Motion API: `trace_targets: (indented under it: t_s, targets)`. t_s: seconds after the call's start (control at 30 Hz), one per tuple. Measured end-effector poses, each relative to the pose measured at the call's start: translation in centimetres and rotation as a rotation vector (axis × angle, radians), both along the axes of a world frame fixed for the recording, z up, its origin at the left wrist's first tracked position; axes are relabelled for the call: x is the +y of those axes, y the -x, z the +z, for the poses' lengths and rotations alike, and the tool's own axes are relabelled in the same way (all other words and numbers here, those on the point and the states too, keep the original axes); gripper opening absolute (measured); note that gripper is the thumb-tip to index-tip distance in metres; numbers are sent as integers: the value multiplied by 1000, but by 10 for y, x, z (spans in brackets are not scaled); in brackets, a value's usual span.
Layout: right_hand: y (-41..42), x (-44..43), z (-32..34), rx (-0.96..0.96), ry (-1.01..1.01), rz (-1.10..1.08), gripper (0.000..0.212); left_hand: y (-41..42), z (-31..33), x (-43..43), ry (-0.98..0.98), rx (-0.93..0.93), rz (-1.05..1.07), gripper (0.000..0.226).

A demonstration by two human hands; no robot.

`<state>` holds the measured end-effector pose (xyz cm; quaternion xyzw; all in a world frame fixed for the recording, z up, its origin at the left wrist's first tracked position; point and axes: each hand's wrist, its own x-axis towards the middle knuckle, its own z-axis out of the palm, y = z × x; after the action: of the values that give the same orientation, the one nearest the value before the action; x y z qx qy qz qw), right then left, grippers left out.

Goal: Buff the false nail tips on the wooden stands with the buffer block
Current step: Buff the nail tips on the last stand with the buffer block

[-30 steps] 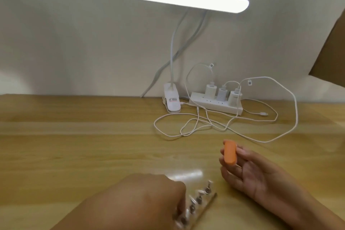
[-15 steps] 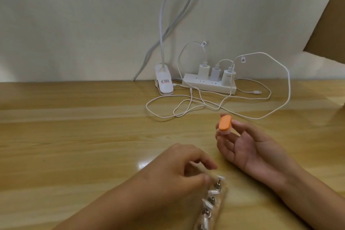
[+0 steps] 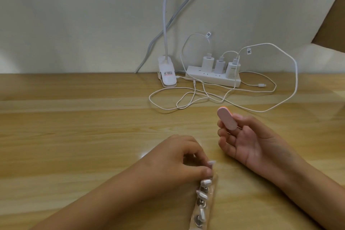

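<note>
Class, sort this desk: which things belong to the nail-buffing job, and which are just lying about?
Job: buffer block in the right hand; false nail tips on the wooden stand; left hand pinching the far nail tip.
Lying about: power strip, chargers, white cables, lamp clip.

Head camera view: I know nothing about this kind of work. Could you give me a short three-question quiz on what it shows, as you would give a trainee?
1. True or false: the right hand holds the buffer block at its fingertips.
2. How many chargers are plugged into the power strip? A) one B) three C) five
3. Which hand pinches at the far end of the row of nail tips on the wooden stand?

Key: 1 true; 2 B; 3 the left hand.
</note>
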<state>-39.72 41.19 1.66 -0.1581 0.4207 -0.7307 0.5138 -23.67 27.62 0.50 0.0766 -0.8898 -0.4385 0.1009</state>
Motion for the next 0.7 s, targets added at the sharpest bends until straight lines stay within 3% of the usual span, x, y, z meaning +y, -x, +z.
trace_targets:
  t_s: [0.1,0.2,0.27,0.37,0.5,0.7]
  targets:
    - [1,0,-1,-47,-8,-5,58,-2,0,-3,-332,35,188,10]
    - [1,-1,0,25,1,9,43,-1,1,-3,-552,176,274,12]
    - [-2,-1,-1,144,28,-12,39,-1,0,0,-575,185,256,15]
    - [-10,1,-4,491,52,-118,31,-2,-3,2,-502,147,213,16]
    - [-19,4,-12,1266,89,-235,28,-3,-3,0,-438,155,196,12]
    - [-22,7,-18,1680,183,-151,38,-4,-3,1,-350,166,176,17]
